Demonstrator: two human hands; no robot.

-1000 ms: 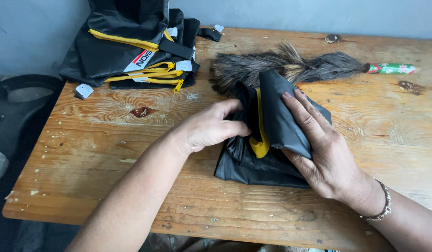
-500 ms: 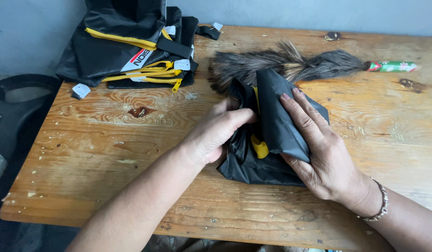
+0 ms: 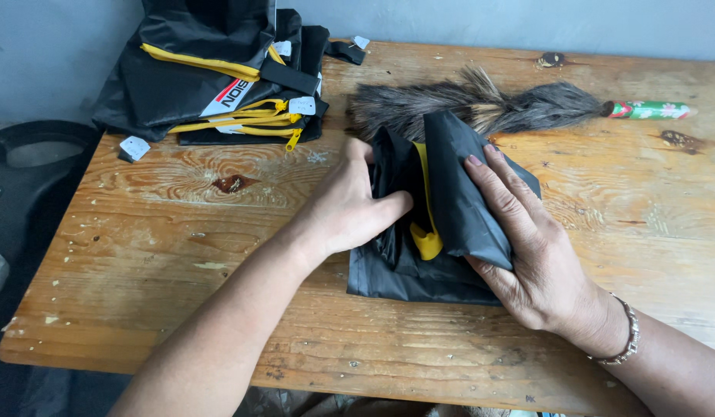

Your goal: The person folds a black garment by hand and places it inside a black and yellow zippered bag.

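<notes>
Left hand (image 3: 350,212) presses into a folded black garment (image 3: 419,270) on a wooden table (image 3: 180,255); right hand (image 3: 527,247) grips its top flap, feather duster (image 3: 481,104) just beyond

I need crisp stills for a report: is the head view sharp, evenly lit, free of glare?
Head view: sharp on the left hand, right hand and black bag; no motion blur. Light is soft and even, with faint shadows under the arms; no glare on the wooden table. The bag's black folds lose detail.
</notes>
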